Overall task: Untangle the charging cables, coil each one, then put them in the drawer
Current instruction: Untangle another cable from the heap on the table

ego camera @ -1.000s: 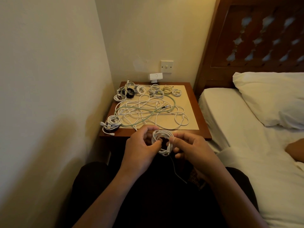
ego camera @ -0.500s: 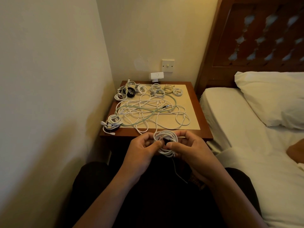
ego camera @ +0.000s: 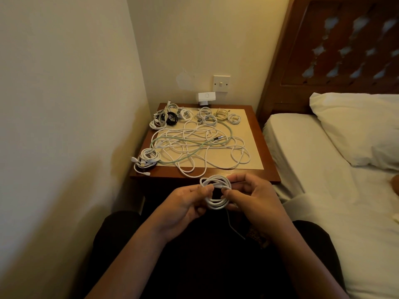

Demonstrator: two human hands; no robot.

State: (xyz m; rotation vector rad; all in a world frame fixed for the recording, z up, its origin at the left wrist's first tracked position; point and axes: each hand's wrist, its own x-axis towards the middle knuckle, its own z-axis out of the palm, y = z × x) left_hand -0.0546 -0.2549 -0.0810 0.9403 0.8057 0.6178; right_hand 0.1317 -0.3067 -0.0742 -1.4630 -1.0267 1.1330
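White cable coil (ego camera: 216, 194): several loops, held between your two hands above your lap, just short of the near edge of the bedside table (ego camera: 269, 160).
Your left hand (ego camera: 183, 208): fingers curled, pinching the coil's left side.
Your right hand (ego camera: 254, 201): fingers curled, pinching the coil's right side near the top; which strand it has is hard to make out.
Loose tail (ego camera: 232, 225): thin, hangs from the coil into the dark of your lap, end blurred.
Tangle of cables (ego camera: 200, 145): white with one green cable (ego camera: 190, 155) through it, spread over the tabletop, well apart from your hands.
Coiled bundles (ego camera: 207, 117): a row along the table's far edge; one more bundle (ego camera: 148, 158) at the near left corner.
Table front: in shadow behind your hands, details unreadable.
Bed (ego camera: 302, 147): right of the table, cut off by the frame.
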